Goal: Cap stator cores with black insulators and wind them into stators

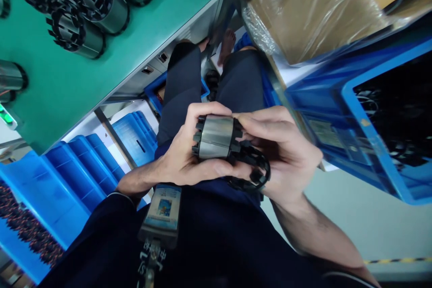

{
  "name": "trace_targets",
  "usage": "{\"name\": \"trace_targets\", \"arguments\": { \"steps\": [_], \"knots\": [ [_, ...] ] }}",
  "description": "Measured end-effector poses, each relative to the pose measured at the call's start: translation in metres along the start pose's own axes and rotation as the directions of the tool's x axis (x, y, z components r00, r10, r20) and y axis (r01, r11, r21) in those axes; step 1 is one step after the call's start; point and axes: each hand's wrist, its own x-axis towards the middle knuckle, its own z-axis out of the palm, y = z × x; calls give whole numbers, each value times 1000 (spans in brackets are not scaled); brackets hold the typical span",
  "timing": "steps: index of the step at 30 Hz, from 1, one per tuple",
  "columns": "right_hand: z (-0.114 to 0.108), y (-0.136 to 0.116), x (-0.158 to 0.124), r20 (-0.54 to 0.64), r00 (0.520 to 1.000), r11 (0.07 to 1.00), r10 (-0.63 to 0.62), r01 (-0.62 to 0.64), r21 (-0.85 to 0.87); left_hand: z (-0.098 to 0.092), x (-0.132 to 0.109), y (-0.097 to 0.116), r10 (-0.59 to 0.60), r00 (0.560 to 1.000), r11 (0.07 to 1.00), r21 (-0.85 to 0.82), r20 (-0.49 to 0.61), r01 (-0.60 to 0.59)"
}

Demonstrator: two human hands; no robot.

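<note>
Over my lap, my left hand [184,155] is wrapped round a motor stator core [216,137], a silvery metal cylinder with black toothed plastic at both ends. My right hand [283,148] is closed at the core's right end, thumb and fingers near its black teeth. A black plastic ring [263,166] with small tabs hangs in the right hand, against the palm and below the fingers. Part of the ring is hidden behind the left thumb and the right fingers, so I cannot tell whether it touches the core.
Several similar stator cores [79,36] stand on the green tabletop [141,31] at upper left. Blue bins [81,166] sit below it. To the right, a blue crate [378,144] holds dark parts beside a plastic-wrapped cardboard box [324,13]. A badge [164,209] hangs at my chest.
</note>
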Motion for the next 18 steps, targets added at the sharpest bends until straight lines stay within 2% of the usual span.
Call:
{"name": "trace_targets", "arguments": {
  "steps": [3, 5, 7, 8, 10, 11, 14, 18],
  "knots": [
    [3, 3, 3, -11, 999, 998, 31, -31, -56, 3, 2, 5, 25, 1000, 999, -29, 16, -25],
    [-2, 1, 8, 57, 997, 990, 53, -45, -131, 8, 4, 6, 12, 1000, 997, -78, -28, -14],
    [-13, -3, 14, 119, 986, 978, 115, -91, -189, 15, 7, 3, -146, 984, 967, -227, -105, 120],
    [-20, -6, 17, 118, 980, 967, 159, -131, -219, 18, 9, 1, -258, 958, 925, -318, -123, 208],
    [-34, -11, 18, 61, 971, 932, 231, -203, -301, 21, 14, -2, -424, 899, 834, -433, -109, 341],
    [-39, -14, 18, 29, 971, 917, 239, -215, -336, 20, 17, -2, -454, 885, 815, -448, -102, 367],
    [-47, -20, 13, -9, 964, 899, 266, -251, -359, 16, 26, 4, -431, 893, 830, -444, -129, 336],
    [-34, -22, 8, -104, 954, 947, 280, -292, -134, 17, 31, 16, -345, 922, 857, -461, -176, 232]
  ]
}}
